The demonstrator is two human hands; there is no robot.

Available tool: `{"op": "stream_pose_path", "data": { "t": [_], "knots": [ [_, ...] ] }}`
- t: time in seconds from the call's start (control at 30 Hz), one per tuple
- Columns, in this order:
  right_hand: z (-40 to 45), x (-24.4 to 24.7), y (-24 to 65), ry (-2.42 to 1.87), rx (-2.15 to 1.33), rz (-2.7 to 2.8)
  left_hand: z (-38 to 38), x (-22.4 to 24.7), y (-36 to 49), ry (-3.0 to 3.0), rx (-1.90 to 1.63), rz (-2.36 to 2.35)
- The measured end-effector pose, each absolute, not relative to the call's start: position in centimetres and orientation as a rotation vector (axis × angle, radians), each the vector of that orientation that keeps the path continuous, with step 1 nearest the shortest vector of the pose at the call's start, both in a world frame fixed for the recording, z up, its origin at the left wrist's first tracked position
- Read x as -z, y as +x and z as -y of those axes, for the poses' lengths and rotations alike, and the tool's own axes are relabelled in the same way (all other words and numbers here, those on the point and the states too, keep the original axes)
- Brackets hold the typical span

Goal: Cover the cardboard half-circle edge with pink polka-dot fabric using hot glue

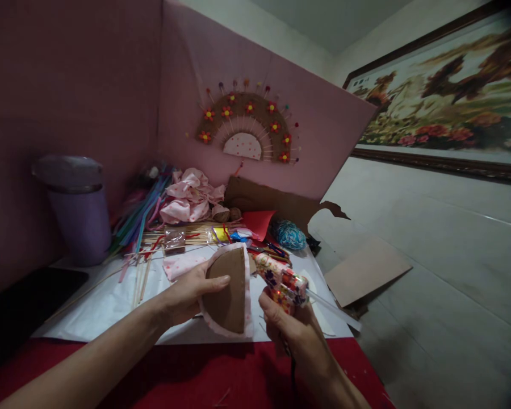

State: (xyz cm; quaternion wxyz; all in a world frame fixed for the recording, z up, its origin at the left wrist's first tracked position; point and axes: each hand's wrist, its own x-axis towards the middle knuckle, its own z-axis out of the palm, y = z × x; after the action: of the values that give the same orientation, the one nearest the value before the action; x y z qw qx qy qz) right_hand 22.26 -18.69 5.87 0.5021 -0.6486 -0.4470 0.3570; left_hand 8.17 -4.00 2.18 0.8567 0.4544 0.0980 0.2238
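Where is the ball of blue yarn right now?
In the head view, the ball of blue yarn sits right of centre, beside the red paper and beyond the glue gun in the right hand.

A red tabletop [174, 372] bears a white sheet [97, 318] with thin sticks [145, 277] and spotted pink fabric [177, 266] on it.

We get dim, muted light from a source we cannot make out. Heavy shadow covers the left side, thin glare streaks the tiled wall [455, 250], the purple cup [80, 221] looks blurred, and wide-angle distortion stretches the edges.
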Motion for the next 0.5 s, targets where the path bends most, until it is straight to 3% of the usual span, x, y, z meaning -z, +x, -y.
{"op": "stream_pose_path", "data": {
  "t": [0.1, 0.3, 0.5],
  "knots": [
    [19.3, -6.3, 23.6, -1.637, -0.724, 1.135, 3.9, -2.1, 8.2, 0.935, -0.476, -0.223],
    [21.1, -6.4, 30.0, -1.901, 0.008, 1.310, 3.4, -1.9, 8.1, 0.934, -0.494, -0.244],
    [23.6, -3.4, 35.3, -2.333, 0.018, 1.441, 3.2, -1.9, 8.2, 0.934, -0.494, -0.260]
  ]
}}
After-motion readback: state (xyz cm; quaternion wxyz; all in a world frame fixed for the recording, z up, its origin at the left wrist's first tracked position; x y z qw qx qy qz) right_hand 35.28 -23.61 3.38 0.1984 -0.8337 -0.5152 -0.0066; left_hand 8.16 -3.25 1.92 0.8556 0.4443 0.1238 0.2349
